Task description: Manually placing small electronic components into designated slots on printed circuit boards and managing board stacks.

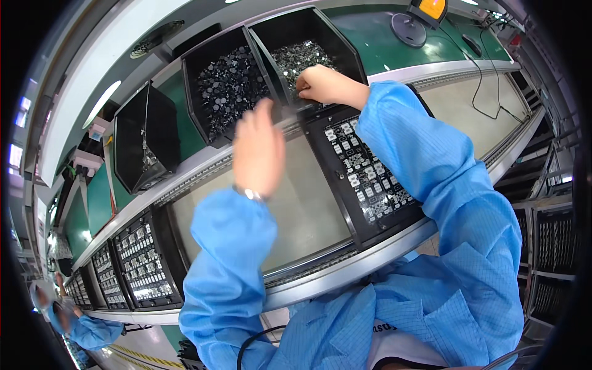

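My right hand is at the near part of a black bin of small silvery metal parts. Its fingers are pinched together; whatever is between them is too small to make out. My left hand hovers over the conveyor, just before a second black bin full of dark small parts. Motion blurs it, but the fingers look stretched out, with no object visible in them. Below my right forearm, a black tray carries circuit boards with white and silvery components, partly covered by my sleeve.
Another black bin stands tilted at the left. More loaded trays lie along the conveyor toward a co-worker in blue. A round grey base and a cable are at the upper right.
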Motion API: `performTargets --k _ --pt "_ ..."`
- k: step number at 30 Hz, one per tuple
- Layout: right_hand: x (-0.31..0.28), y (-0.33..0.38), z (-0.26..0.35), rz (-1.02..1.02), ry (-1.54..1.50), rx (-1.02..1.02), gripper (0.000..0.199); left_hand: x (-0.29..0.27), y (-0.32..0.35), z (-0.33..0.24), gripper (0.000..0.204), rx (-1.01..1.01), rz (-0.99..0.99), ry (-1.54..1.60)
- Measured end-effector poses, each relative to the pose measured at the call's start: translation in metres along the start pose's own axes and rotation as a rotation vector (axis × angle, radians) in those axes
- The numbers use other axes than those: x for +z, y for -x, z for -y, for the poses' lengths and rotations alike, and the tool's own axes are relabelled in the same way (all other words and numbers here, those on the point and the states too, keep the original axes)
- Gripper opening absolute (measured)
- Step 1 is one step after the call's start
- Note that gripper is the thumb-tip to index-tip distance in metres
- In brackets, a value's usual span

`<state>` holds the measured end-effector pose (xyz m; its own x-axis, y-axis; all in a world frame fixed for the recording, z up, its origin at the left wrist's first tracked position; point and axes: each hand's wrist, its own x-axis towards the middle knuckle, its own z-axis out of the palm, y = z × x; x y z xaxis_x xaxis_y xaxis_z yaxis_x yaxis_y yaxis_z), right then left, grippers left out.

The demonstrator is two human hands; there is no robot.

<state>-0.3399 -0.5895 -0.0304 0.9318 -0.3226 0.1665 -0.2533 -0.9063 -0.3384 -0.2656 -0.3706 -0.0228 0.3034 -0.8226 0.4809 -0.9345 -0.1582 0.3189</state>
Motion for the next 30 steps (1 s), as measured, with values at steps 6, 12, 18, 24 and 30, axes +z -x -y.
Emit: performTargets --k 6,12,18,24,30 --pt "-0.008 0.003 0.015 -0.269 0.067 -0.191 0.012 0.008 -0.04 0.073 0.015 0.018 0.08 -0.225" --pt "-0.015 0.019 0.002 -0.31 0.022 -0.198 0.011 0.012 -0.062 0.071 0.005 -0.131 0.162 -0.132" --pt "-0.027 0.032 0.001 -0.232 -0.189 -0.047 0.012 0.019 -0.073 0.072 0.013 -0.085 0.13 -0.305" --pt "-0.027 0.038 -0.004 -0.258 -0.275 -0.075 0.012 0.01 -0.069 0.06 0.022 -0.164 -0.004 -0.133" --pt "-0.016 0.077 0.01 -0.285 -0.629 -0.069 0.009 -0.002 -0.018 0.015 0.017 -0.131 0.02 0.529"
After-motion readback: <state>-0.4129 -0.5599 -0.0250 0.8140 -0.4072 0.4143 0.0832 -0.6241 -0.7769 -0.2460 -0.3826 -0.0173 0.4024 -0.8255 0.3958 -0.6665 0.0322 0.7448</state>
